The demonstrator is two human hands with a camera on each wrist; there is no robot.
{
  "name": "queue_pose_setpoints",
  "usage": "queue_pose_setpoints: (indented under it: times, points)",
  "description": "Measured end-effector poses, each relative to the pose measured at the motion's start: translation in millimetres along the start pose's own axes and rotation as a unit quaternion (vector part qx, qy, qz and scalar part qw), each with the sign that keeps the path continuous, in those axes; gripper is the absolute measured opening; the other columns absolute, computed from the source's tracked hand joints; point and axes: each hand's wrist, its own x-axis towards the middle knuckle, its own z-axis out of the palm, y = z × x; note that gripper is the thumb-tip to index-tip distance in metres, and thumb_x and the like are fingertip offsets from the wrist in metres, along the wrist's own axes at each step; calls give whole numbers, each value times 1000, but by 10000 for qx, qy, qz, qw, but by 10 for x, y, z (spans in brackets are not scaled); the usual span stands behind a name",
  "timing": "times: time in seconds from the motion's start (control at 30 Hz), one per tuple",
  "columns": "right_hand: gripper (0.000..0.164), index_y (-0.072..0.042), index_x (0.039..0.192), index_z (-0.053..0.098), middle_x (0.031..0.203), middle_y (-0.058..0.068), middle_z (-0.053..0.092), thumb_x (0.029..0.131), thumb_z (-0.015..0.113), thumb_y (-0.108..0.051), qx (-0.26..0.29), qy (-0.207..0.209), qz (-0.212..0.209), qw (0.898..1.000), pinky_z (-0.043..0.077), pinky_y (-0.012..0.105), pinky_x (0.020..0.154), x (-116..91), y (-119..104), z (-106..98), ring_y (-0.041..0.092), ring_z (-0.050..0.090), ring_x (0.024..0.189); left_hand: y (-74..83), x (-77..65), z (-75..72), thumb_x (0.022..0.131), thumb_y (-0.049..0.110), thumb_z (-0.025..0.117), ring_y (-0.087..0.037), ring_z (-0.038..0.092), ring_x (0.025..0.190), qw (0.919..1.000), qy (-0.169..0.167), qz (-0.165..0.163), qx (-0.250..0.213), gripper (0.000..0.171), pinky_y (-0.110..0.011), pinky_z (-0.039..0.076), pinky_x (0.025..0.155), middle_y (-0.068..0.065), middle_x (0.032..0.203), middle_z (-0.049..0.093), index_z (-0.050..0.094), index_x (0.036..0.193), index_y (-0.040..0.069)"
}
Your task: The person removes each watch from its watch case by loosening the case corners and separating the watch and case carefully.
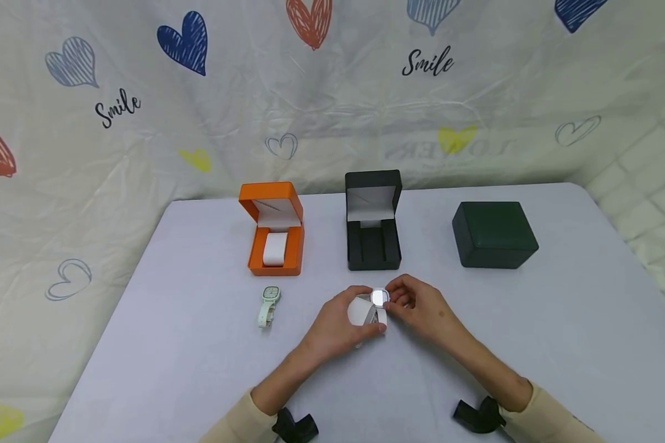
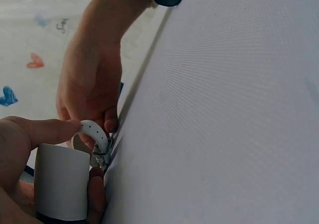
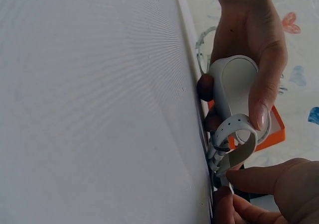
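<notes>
My left hand [image 1: 335,323] grips a white watch cushion [image 2: 62,184], an oval-ended pillow, between thumb and fingers. Its thumb tip also touches the punched strap of a white wristwatch [image 3: 234,129]. The strap curves in a loop beside the cushion, apart from being wrapped round it. My right hand [image 1: 421,311] pinches the watch near its case. The pale watch face [image 1: 380,298] points up in the head view. A second, light green watch [image 1: 268,306] lies on the table to the left, its strap toward me.
Behind the hands stand an orange watch box [image 1: 296,249], lid up with a white cushion inside, and a black watch box [image 1: 354,249], lid up with no cushion seen. A closed dark green box [image 1: 495,227] sits at right on the white tablecloth [image 1: 188,344].
</notes>
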Motion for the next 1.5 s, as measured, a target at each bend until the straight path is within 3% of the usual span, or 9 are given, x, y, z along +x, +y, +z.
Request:
queue_pose_setpoints:
  times: [0.23,0.7,1.03,1.2,1.3,1.43,1.5]
  points:
    - [24,-3,111,68,96,7,71,91,79,-8,-81,58,80,9999,53,19,70,-12,-23,-18,15,62,83,5,23,-18,84,35,87,-22,59,109,9999,-97,40,11,69,-44,50,92,-7,138,67,58,144,17]
    - [26,-2,114,71,97,8,70,92,78,-11,-161,27,157,9997,52,18,71,-3,-67,-48,15,61,85,8,20,-56,85,37,86,-23,58,106,9997,-210,-111,-69,74,-41,50,85,-11,136,66,54,148,16]
    - [24,-2,115,70,99,10,72,92,75,-5,-107,40,-35,9999,52,18,69,16,-44,-80,14,63,83,-11,4,-122,87,44,82,-26,57,104,9991,-209,-281,-246,75,-38,50,80,-13,132,64,53,150,19]
    - [22,-4,116,70,99,9,72,94,73,-6,-141,186,-28,9997,52,21,66,15,-55,-110,15,63,83,-16,10,-175,97,51,68,-28,58,110,9983,93,-358,-456,63,-44,55,87,-13,143,61,52,151,24]
    - [22,-6,117,70,98,8,72,95,72,-8,-173,323,-87,9993,53,22,66,15,-57,-130,16,64,83,14,20,-208,102,50,61,-29,58,118,9963,371,-333,-696,58,-50,54,98,-11,148,57,50,152,25]
    - [22,-8,118,70,95,5,72,96,73,-10,-199,500,-296,9981,55,22,70,24,-67,-131,15,64,83,81,49,-239,106,45,54,-29,51,138,9926,588,-261,-1025,55,-59,41,120,-7,161,48,46,156,24]
    - [22,-8,118,71,95,3,72,96,73,-10,-144,573,-437,9973,55,22,72,32,-82,-119,15,64,83,115,68,-250,108,42,50,-30,47,144,9906,613,-209,-1209,54,-60,34,125,-7,164,43,42,158,24]
